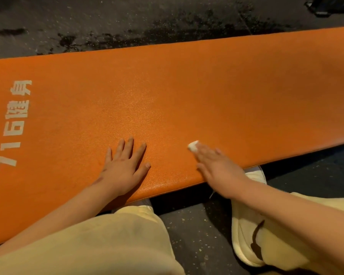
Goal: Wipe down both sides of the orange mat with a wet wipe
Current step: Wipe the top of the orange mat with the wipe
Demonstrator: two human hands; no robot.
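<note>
The orange mat (pixel 187 92) lay flat on a dark speckled floor (pixel 107 18), stretched across almost the whole view from the left edge to the upper right. I looked down on it from above, crouched at its near long edge.

My left hand (pixel 125 167) rested palm down on the mat close to that near edge, fingers straight and spread apart, holding nothing. My right hand (pixel 214 163) lay just to the right of it, also flat, with its fingers stretched out together and pressing a small white wet wipe (pixel 193 145) against the mat. Only the front corner of the wipe showed past my fingertips; the rest was hidden under them. The two hands were near each other but not touching.

Pale printed lettering (pixel 16 124) ran along the mat's left end, reading sideways from where I was. Beyond the far edge of the mat, a darker patch (pixel 187 26) marked the floor.

My pale yellow trousers (pixel 107 245) filled the bottom of the view, one knee on each side. A white shoe (pixel 256 175) showed beside the mat's near edge, just past my right wrist.
</note>
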